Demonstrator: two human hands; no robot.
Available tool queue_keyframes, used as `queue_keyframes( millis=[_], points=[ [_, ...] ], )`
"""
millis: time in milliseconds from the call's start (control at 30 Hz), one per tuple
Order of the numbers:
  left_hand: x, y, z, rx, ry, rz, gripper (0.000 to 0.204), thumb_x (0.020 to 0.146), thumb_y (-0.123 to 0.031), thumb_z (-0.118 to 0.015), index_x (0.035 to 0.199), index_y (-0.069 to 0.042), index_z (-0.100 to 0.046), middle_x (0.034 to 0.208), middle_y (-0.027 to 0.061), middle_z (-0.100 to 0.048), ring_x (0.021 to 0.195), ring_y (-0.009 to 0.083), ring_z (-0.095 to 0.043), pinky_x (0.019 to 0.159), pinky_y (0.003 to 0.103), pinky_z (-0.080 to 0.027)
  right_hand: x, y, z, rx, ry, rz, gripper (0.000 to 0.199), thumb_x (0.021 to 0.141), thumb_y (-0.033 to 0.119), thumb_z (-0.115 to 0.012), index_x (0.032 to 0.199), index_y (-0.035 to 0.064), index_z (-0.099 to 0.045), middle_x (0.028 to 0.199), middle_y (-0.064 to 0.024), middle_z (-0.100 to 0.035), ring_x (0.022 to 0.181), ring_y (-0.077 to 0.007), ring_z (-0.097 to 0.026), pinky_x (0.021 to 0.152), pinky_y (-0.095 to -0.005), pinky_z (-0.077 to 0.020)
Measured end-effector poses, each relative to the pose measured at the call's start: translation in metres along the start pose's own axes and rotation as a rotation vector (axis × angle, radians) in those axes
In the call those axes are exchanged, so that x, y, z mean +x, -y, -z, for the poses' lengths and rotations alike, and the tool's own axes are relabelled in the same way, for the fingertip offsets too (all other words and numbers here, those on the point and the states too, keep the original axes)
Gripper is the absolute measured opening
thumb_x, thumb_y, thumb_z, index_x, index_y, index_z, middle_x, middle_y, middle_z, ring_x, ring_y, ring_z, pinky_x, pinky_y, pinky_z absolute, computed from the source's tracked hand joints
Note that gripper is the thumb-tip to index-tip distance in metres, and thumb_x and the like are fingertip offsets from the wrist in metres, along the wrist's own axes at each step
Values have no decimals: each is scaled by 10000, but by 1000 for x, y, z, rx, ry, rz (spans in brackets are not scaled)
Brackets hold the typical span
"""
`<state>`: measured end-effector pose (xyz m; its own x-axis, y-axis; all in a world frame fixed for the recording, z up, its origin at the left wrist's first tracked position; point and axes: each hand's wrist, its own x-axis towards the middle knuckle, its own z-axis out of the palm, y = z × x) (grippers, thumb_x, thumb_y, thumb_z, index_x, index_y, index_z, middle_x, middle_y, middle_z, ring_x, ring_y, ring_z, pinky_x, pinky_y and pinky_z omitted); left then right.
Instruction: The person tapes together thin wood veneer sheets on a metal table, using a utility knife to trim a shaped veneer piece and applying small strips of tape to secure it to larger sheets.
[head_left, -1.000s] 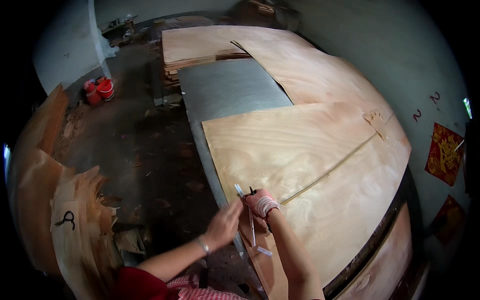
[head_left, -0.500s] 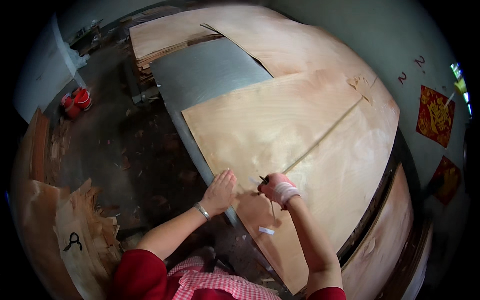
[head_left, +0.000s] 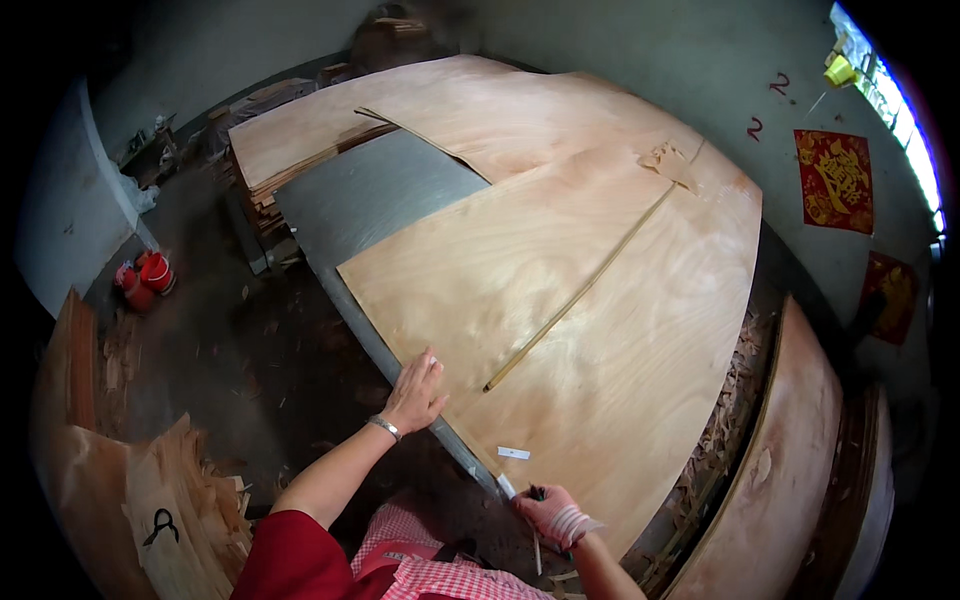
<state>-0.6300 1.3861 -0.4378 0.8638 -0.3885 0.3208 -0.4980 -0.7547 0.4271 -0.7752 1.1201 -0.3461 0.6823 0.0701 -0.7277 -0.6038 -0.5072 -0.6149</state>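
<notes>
A large pale wood veneer sheet point(head_left: 600, 340) lies in front of me, over a grey metal tabletop point(head_left: 380, 195). My left hand point(head_left: 412, 395), with a bracelet at the wrist, rests with its fingers extended on the sheet's left edge. Near the front corner, my right hand point(head_left: 555, 515), in a pinkish-white glove, is closed around a thin stick-like tool with a dark part; its exact kind is unclear. A white strip point(head_left: 506, 487) shows at its fingertips. Another small white strip point(head_left: 513, 453) lies on the veneer nearby. Along the sheet stretches a long thin stick point(head_left: 580, 290).
Stacked veneer point(head_left: 270, 180) lies beyond the metal top. Wood scraps point(head_left: 725, 420) and a leaning board point(head_left: 770, 460) are at the right. Ragged veneer sheets point(head_left: 180, 500) stand at the lower left; a red bucket point(head_left: 156, 272) is on the floor farther off.
My right hand has moved toward me, from the middle of the sheet to its front corner. The long stick's near end now shows fully. My left hand stays at the left edge.
</notes>
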Motion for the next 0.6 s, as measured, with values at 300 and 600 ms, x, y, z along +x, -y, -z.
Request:
queue_keyframes(
  millis=[300, 600],
  points=[
    [-44, -53, 24, -398, 190, -386, 337, 742, -49, -496, 1072, 1, -539, 1173, 186, -515, 1142, 330, -461, 1005, 479, -296, -1, -25, -44, 162, -135, -128, 259, 804, 277, -592, 800, 23, -641, 623, -41, -585, 564, -99, -512, 543, -271, -429],
    [-75, -82, -8, -274, 408, -807, 364, 801, -198, -458, 1094, 9, -515, 1283, 171, -458, 1215, 266, -422, 978, 419, -356, -26, 11, -38, 111, -207, -395, 329, 777, 341, -602, 872, 31, -653, 624, -51, -607, 490, -123, -541, 456, -278, -451]
  ],
)
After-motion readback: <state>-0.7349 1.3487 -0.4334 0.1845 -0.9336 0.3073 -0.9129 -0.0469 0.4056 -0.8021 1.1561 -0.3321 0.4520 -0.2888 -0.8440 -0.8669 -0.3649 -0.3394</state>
